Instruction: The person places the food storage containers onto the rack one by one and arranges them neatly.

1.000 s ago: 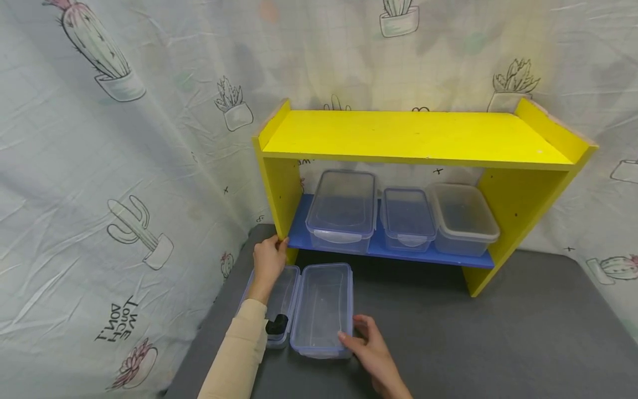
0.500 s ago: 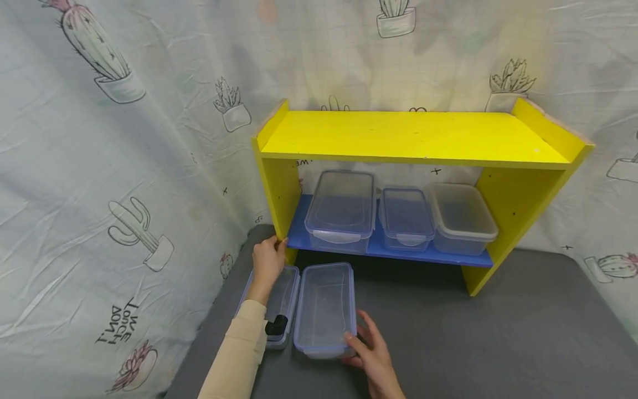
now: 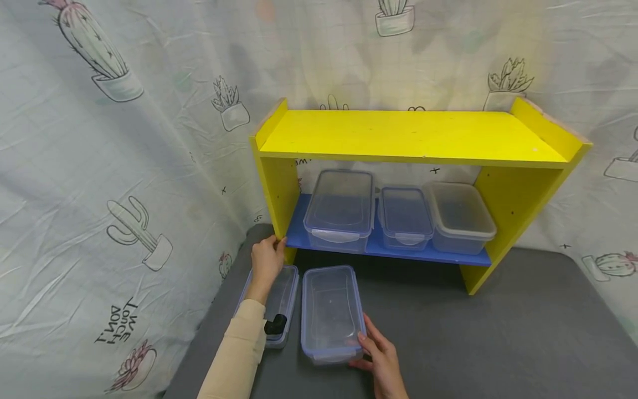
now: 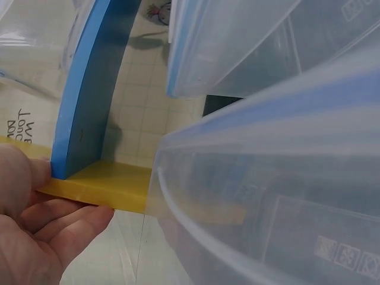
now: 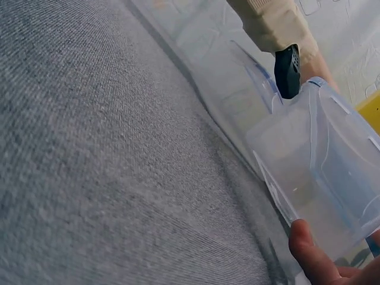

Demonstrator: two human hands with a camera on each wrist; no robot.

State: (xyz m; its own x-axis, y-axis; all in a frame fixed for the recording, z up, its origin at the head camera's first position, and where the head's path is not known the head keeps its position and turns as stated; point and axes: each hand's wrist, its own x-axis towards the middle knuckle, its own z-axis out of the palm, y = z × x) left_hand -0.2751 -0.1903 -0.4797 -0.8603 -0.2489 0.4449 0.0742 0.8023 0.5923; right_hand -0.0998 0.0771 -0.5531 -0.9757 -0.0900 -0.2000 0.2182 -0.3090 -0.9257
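My left hand (image 3: 266, 263) grips the front edge of the yellow left side panel (image 4: 98, 187), where the blue shelf board (image 4: 83, 107) meets it. In the left wrist view, the thumb lies at the board's corner and the fingers are around the panel's other side. My right hand (image 3: 382, 357) holds a clear plastic food container (image 3: 331, 310) with a blue rim by its near right corner, thumb on top. The right wrist view shows the thumb (image 5: 303, 237) against its corner. Left of it, a second blue-rimmed container (image 3: 285, 291) sits under my left forearm, partly hidden.
On the blue board of the yellow shelf unit (image 3: 413, 133) stand a large lidded container (image 3: 341, 205), a small one (image 3: 406, 216) and a white-lidded one (image 3: 463, 216). A grey tabletop (image 3: 538, 327) lies below, with a cactus-print cloth (image 3: 164, 138) behind and to the left.
My right hand has moved the food container a little to the right, turning it slightly and widening the gap to the second container. The left hand stays on the side panel.
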